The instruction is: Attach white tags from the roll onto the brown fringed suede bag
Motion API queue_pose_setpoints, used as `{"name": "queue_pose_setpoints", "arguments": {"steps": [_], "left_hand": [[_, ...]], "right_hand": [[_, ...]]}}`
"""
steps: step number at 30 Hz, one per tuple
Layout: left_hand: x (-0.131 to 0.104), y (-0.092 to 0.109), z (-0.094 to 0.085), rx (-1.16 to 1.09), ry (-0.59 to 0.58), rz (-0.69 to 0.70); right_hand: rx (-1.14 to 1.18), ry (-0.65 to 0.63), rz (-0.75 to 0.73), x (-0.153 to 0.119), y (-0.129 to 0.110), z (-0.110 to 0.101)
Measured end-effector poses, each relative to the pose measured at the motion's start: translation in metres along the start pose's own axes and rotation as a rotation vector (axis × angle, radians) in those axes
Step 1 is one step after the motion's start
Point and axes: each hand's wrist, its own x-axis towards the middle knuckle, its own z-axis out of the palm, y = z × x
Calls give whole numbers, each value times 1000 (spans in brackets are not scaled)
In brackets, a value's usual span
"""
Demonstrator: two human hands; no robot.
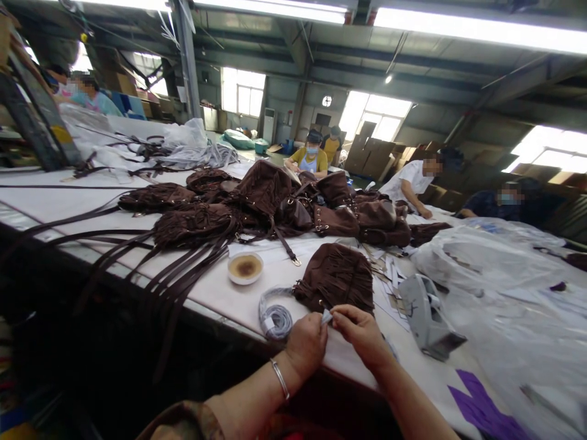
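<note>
My left hand (308, 342), with a silver bangle on the wrist, is closed at the table's front edge. My right hand (358, 333) pinches beside it. Between their fingertips is a small pale grey-blue strip (326, 316), gripped by both. Right behind my hands lies a dark brown fringed bag (339, 275). A coiled grey wrapped strap (277, 322) rests left of my left hand, its loose end running toward the bag. Farther left stands a white bowl (245, 269) with yellowish contents and a dark centre.
Many brown fringed bags (266, 195) are heaped behind, their straps (183, 269) hanging over the front edge. A grey tape dispenser (428, 318), clear plastic bags (509, 318) and purple pieces (483, 403) lie at right. Several people work around the table (215, 293).
</note>
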Motion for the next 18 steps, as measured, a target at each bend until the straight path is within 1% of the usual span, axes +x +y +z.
{"name": "queue_pose_setpoints", "arguments": {"steps": [2, 5, 7, 10, 13, 18], "left_hand": [[0, 0, 0, 2, -7, 0], [0, 0, -1, -19, 1, 2], [-1, -1, -1, -30, 9, 4], [-3, -1, -2, -30, -1, 8], [-3, -1, -1, -23, -7, -2], [-2, -2, -4, -79, -14, 0]], "right_hand": [[35, -5, 3, 4, -4, -2], [-51, -99, -23, 9, -6, -1], [-115, -154, -38, 12, -3, 2], [-160, -170, -32, 13, 5, 3], [-188, -187, -30, 14, 11, 1], [-188, -263, -38, 16, 19, -3]]}}
